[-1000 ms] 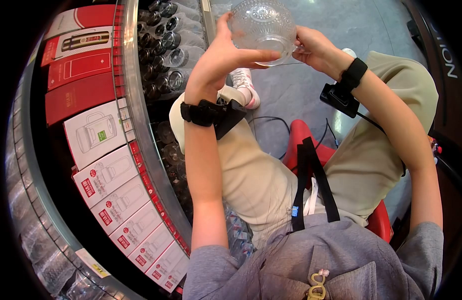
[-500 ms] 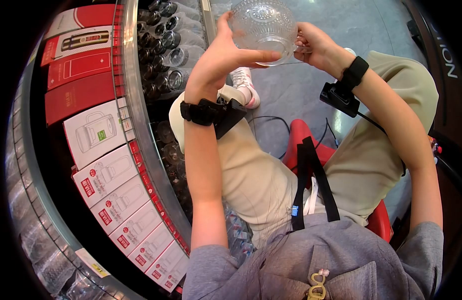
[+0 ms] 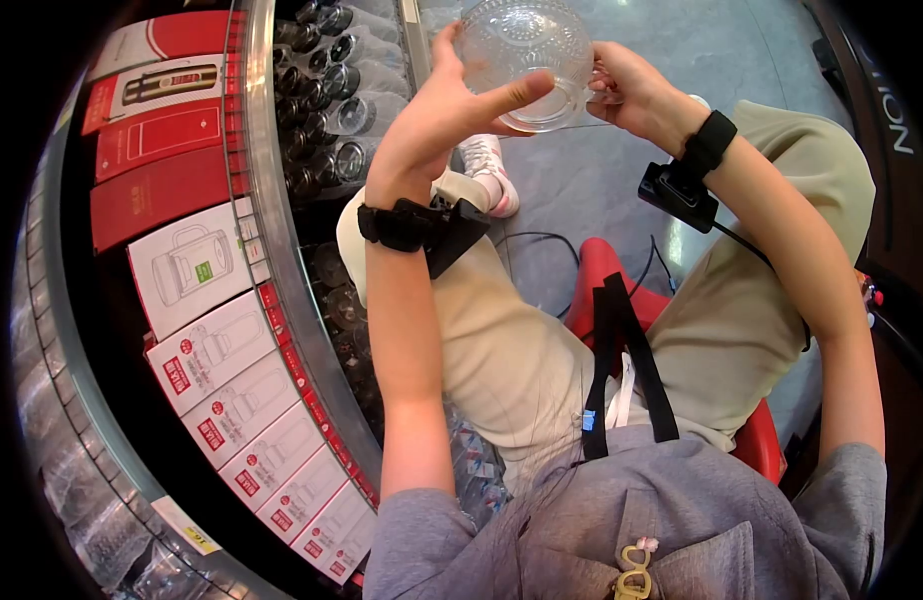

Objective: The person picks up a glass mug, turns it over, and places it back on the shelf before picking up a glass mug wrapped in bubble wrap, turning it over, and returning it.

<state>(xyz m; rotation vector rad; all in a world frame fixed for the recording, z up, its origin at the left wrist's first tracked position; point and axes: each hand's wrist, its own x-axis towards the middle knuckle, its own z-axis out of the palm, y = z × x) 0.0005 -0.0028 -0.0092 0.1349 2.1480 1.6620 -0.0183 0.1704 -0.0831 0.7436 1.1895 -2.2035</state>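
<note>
A clear glass mug (image 3: 530,48) with a raised pattern is held up at the top of the head view, tilted with its round base toward me. My left hand (image 3: 444,112) is wrapped about its left side, the thumb angled over the base and the other fingers partly hidden behind the glass. On the other side, my right hand (image 3: 632,95) grips the mug's handle (image 3: 604,97) with curled fingers.
To my left, a shelf holds red boxes (image 3: 157,195) and white boxes (image 3: 192,268) with jug pictures. Glassware with dark lids (image 3: 337,110) stands beyond the shelf's metal edge (image 3: 292,255). Beneath me is a red stool (image 3: 594,262); cables (image 3: 542,236) lie on the grey floor.
My left thumb has lifted and tilted upward from lying flat across the mug's base. Both hands keep hold of the mug in nearly the same place.
</note>
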